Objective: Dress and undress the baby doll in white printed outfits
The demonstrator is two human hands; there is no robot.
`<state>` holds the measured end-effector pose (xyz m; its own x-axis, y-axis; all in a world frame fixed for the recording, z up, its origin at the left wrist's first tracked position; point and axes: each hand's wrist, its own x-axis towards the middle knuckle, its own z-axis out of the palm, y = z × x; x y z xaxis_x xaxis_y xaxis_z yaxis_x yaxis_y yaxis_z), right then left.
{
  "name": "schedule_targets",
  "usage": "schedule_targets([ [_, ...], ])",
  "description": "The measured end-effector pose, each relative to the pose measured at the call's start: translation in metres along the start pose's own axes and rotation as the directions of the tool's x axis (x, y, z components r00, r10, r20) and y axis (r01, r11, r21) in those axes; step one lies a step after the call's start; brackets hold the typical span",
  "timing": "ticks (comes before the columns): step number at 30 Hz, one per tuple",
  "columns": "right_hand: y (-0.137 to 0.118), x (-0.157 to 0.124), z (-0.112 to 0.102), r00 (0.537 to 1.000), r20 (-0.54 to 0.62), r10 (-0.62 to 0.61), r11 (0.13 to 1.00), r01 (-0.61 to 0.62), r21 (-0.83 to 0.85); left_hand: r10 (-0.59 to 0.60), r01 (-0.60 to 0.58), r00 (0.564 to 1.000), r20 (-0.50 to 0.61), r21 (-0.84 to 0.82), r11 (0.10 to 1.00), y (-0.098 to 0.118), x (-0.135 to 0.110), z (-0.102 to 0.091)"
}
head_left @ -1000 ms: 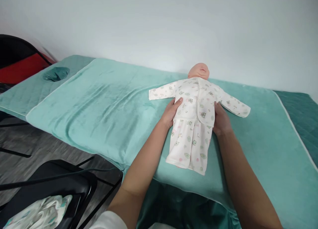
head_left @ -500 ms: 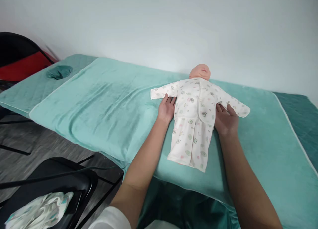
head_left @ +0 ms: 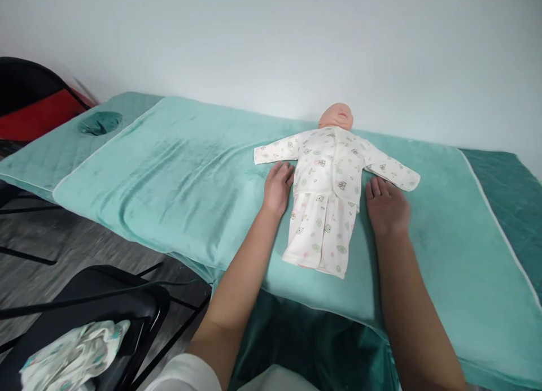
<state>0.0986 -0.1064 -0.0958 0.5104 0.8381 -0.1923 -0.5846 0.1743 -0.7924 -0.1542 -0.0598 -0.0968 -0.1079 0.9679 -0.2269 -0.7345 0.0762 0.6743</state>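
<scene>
A baby doll (head_left: pixel 336 117) lies on its back on the green-covered massage table, its head near the wall. It wears a white patterned baby shirt (head_left: pixel 315 162) with both sleeves spread out, and matching trousers (head_left: pixel 319 233). My left hand (head_left: pixel 278 187) rests palm up beside the shirt's left side, just below that sleeve, with fingers stretched. On the other side, my right hand (head_left: pixel 386 204) lies palm up below the right sleeve, fingers extended and a little apart from the shirt. Neither hand holds anything.
The massage table (head_left: pixel 190 182) runs along a white wall and has a face hole (head_left: pixel 100 123) at its left end. A black folding chair (head_left: pixel 148 300) at lower left carries a crumpled patterned cloth (head_left: pixel 78 354). Another black-and-red chair (head_left: pixel 38 114) stands beyond the table's left end.
The doll has shifted slightly up and left in view. My right hand has moved out from against the shirt, and my left hand has drawn slightly away from it.
</scene>
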Motion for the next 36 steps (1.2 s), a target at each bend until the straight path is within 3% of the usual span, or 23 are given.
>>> schedule_targets([
  [3,0.014,-0.028,-0.005,0.987,0.093,-0.131,0.973,0.146,-0.181,0.084,-0.117,0.989,0.12,0.303,0.946,-0.002,-0.029,-0.01],
  [7,0.024,-0.079,-0.021,0.923,0.325,-0.205,0.823,0.342,-0.453,0.119,-0.27,0.955,0.273,0.626,0.731,0.001,-0.075,-0.033],
  [12,0.024,-0.146,-0.056,0.9,0.364,-0.24,0.554,0.435,-0.71,0.219,-0.421,0.906,0.361,0.739,0.525,0.006,-0.135,-0.069],
  [16,0.029,-0.195,-0.082,0.909,0.342,-0.239,0.546,0.417,-0.726,0.21,-0.457,0.889,0.407,0.779,0.428,0.013,-0.185,-0.113],
  [19,0.033,-0.225,-0.085,0.85,0.425,-0.311,0.498,0.527,-0.688,0.264,-0.442,0.891,0.37,0.838,0.32,0.029,-0.216,-0.166],
  [23,0.033,-0.236,-0.064,0.662,0.621,-0.419,0.243,0.741,-0.626,0.457,-0.209,0.877,0.15,0.974,0.081,0.073,-0.238,-0.253],
  [26,0.033,-0.223,-0.045,0.551,0.73,-0.404,0.045,0.809,-0.586,0.593,0.107,0.805,-0.033,0.99,-0.091,0.118,-0.249,-0.315],
  [28,0.035,-0.21,-0.037,0.508,0.774,-0.379,-0.034,0.828,-0.56,0.629,0.319,0.765,-0.139,0.93,-0.183,0.147,-0.26,-0.349],
  [32,0.035,-0.194,-0.03,0.444,0.828,-0.343,-0.059,0.869,-0.491,0.557,0.611,0.733,-0.39,0.737,-0.289,0.188,-0.289,-0.398],
  [36,0.029,-0.196,-0.027,0.41,0.834,-0.368,-0.012,0.895,-0.445,0.498,0.758,0.642,-0.584,0.584,-0.292,0.207,-0.311,-0.437],
])
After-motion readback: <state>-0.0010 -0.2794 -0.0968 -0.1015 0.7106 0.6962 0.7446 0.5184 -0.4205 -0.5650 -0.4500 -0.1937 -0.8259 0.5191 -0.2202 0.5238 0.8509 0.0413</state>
